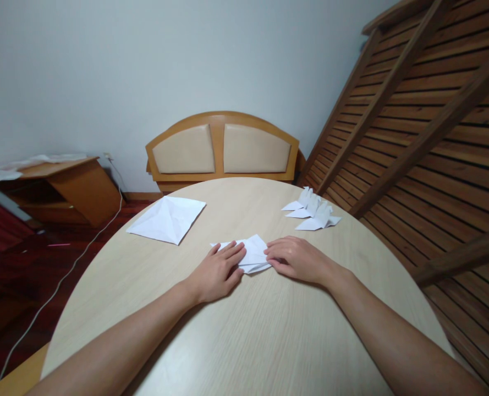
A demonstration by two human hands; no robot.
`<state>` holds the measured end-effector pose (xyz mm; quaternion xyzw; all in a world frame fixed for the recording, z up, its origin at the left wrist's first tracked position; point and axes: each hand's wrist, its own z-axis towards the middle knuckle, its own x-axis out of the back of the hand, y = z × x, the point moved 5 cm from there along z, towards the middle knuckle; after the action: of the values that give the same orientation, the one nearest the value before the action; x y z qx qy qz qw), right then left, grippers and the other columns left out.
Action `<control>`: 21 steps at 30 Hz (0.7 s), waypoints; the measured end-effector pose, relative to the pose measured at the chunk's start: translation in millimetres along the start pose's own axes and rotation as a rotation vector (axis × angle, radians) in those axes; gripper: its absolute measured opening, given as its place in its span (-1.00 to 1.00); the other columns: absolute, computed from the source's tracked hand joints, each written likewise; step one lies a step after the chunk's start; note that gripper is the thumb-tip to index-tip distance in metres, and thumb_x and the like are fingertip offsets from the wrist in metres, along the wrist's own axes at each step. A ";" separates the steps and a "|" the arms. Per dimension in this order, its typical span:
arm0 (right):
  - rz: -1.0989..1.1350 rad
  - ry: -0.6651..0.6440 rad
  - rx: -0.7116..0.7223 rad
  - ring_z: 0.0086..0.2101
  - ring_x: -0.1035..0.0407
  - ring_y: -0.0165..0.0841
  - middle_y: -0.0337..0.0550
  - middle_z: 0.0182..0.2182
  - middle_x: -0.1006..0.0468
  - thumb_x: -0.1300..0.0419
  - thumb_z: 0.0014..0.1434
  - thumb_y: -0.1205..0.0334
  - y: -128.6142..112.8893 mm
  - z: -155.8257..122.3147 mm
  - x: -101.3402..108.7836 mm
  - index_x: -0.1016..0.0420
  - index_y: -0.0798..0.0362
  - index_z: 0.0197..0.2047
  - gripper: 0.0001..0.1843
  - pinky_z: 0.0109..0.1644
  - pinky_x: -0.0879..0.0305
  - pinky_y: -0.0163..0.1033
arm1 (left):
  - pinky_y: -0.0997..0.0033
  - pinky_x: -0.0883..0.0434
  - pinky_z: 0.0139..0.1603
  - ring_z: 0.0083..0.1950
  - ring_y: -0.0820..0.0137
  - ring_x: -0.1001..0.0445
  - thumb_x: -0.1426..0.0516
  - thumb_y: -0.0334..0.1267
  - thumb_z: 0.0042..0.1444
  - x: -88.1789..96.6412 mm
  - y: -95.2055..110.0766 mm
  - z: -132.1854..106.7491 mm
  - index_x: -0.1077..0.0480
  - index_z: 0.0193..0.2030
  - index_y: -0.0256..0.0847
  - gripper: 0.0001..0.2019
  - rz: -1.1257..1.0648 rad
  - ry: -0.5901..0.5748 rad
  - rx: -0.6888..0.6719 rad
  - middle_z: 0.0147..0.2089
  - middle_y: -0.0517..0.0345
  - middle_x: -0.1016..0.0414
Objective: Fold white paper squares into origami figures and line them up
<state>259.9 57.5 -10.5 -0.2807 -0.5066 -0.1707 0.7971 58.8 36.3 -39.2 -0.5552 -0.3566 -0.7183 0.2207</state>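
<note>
A white folded sheet of paper lies on the round table between my two hands. My left hand rests flat over its left part, fingers stretched out and thumb apart near the lower edge. At the right corner of the paper, my right hand has its fingertips and thumb closed on the edge. The folded piece has layered edges at the front and a point at the back. Some of it is hidden under my left fingers.
A creased white sheet lies at the table's back left. Several white folded-paper figures stand in a row at the back right. Behind the round table is a padded headboard; wooden slats lean at the right.
</note>
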 end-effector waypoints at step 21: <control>0.279 0.129 -0.200 -0.16 -0.51 -0.27 -0.13 -0.13 -0.63 -0.16 0.33 0.14 0.9 0.8 6.6 -0.47 0.00 -0.02 -0.79 -0.06 -0.32 -0.22 | 0.39 -0.37 -0.29 -0.32 0.31 -0.56 0.05 -0.17 0.41 20.2 -11.0 1.3 -0.50 -0.08 -0.17 -0.69 -0.112 0.324 0.213 -0.31 0.08 -0.62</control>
<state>262.6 58.8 -4.5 -0.4147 -0.3910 -0.1258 0.8120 45.9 46.0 -22.7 -0.3854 -0.4206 -0.7676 0.2921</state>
